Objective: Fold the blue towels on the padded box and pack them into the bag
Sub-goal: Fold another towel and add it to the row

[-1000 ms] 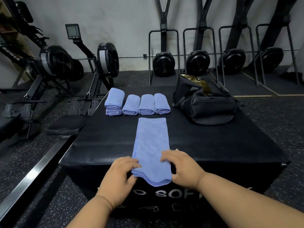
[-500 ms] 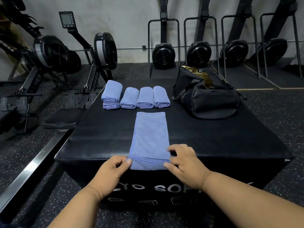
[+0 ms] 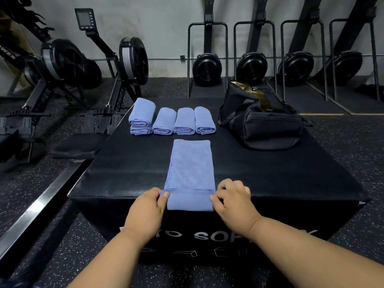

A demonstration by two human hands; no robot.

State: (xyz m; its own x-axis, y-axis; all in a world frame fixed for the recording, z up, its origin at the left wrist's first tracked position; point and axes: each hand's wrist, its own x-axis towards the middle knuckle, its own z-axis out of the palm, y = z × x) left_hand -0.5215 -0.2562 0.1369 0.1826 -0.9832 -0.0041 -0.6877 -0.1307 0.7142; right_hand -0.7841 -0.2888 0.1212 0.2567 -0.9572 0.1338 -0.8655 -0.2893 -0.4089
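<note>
We see blue towel [image 3: 190, 169] flat on padded box [image 3: 128, 175], near end now rolled over front edge. Left hand [image 3: 145, 213] and right hand [image 3: 234, 202] fingers pinch roll's two ends, closer together than half second ago. Folded towels [image 3: 172, 121] and bag [image 3: 261, 125] unmoved at far edge.

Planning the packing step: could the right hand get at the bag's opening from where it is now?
Probably yes. The bag sits on the right hand's side, top gaping open, bare padded box between; it first has to release the towel.
</note>
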